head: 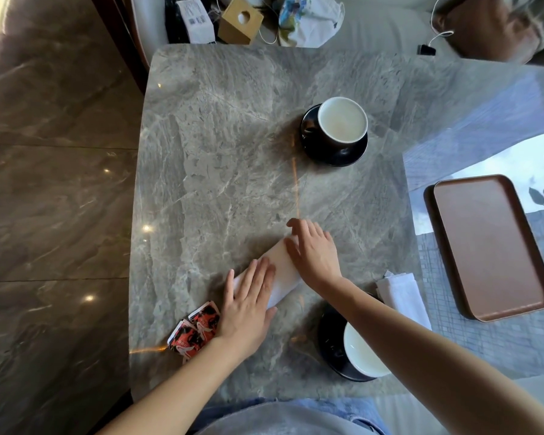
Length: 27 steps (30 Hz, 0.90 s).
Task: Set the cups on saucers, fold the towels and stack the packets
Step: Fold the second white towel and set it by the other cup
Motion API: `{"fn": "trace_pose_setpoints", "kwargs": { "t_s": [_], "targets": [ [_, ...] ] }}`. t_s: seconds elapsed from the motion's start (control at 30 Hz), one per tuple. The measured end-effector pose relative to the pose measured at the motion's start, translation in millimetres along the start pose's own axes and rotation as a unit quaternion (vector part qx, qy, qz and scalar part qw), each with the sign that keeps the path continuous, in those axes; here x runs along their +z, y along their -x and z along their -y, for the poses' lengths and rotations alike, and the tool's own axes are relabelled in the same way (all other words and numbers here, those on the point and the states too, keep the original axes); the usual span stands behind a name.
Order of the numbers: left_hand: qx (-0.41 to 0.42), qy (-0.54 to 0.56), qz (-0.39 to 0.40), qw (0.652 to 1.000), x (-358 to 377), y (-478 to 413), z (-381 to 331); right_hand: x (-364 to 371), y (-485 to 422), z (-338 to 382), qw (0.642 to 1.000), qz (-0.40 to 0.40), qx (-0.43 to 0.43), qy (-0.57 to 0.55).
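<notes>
We've got both hands flat on the white towel (281, 271) mid-table: left hand (248, 309) pressing its near end, right hand (314, 252) pressing the far end. Fingers spread, palms down, nothing pinched or gripped, just smoothing the cloth. It looks folded into a long narrow strip, so prob. one more fold to go.

Done so far, as we judge it: far cup (343, 119) sits on its black saucer (355, 153); near cup (363, 353) also on a dark saucer (330, 337), partly hidden by our right forearm. Second towel (402, 296) lies folded at the right, btw the near cup and the brown tray (490, 246).

Left: the red packets (195, 328), just beside our left wrist near the table (217, 136) edge, overlap loosely, not a neat stack yet. Tray holds nothing.
</notes>
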<state>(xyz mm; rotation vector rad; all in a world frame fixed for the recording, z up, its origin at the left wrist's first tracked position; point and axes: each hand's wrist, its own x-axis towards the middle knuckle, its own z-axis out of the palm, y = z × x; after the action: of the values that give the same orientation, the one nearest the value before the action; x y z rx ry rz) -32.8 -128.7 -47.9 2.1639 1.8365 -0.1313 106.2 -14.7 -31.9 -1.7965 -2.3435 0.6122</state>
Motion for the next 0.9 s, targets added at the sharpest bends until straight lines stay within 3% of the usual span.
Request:
{"fn": "trace_pose_setpoints", "kwargs": {
  "t_s": [0.07,0.17,0.3,0.37,0.53,0.9],
  "targets": [
    [0.006,-0.011,0.003,1.0,1,0,0,-1,4,9,0.996,-0.032,-0.08,0.023],
    [-0.008,-0.025,0.029,0.999,2,1,-1,10,13,25,0.986,0.046,-0.16,0.028],
    [0.008,-0.039,0.086,0.996,9,2,-1,30,13,19,0.976,0.129,-0.152,0.085],
    [0.005,-0.043,0.085,0.995,9,4,-1,35,10,15,0.978,0.124,-0.142,0.083],
    [0.024,-0.008,-0.001,1.0,9,12,-1,37,3,17,0.987,0.119,-0.104,0.041],
    [0.035,-0.005,0.019,0.999,6,26,10,37,2,14,0.982,0.134,-0.117,0.067]
  ]
}}
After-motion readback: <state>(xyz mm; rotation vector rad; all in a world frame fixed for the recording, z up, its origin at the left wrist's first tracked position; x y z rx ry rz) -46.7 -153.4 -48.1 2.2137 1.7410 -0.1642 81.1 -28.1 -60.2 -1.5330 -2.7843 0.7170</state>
